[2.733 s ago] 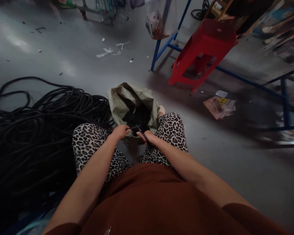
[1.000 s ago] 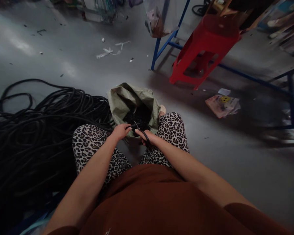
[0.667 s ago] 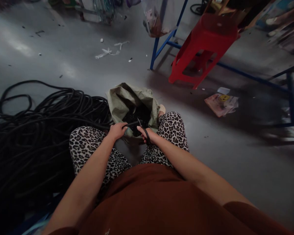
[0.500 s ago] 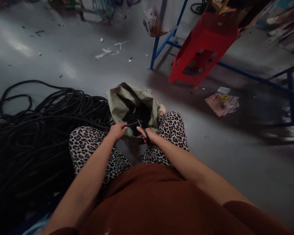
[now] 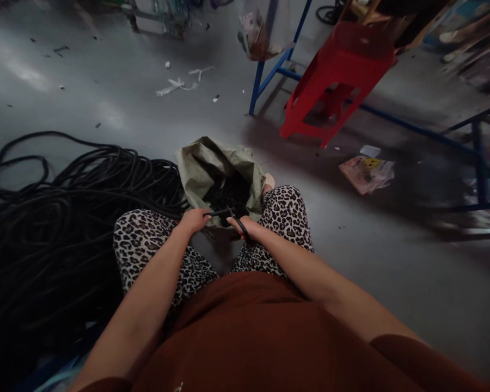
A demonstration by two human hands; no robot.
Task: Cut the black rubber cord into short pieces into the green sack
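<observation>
Left hand (image 5: 194, 220): fingers shut round the cord (image 5: 218, 213)!
Right hand (image 5: 250, 227): curled round scissors (image 5: 242, 226).
Cord: twelve o'clock, over the sack (image 5: 191, 170); likely light, springy; pinch behind the tip.

Red stool (image 5: 349, 57) by a blue frame (image 5: 256, 90)
Clear bag (image 5: 263, 41) near both; printed packets (image 5: 363, 177) and white scraps (image 5: 175, 86) on grey floor (image 5: 126, 81)
</observation>
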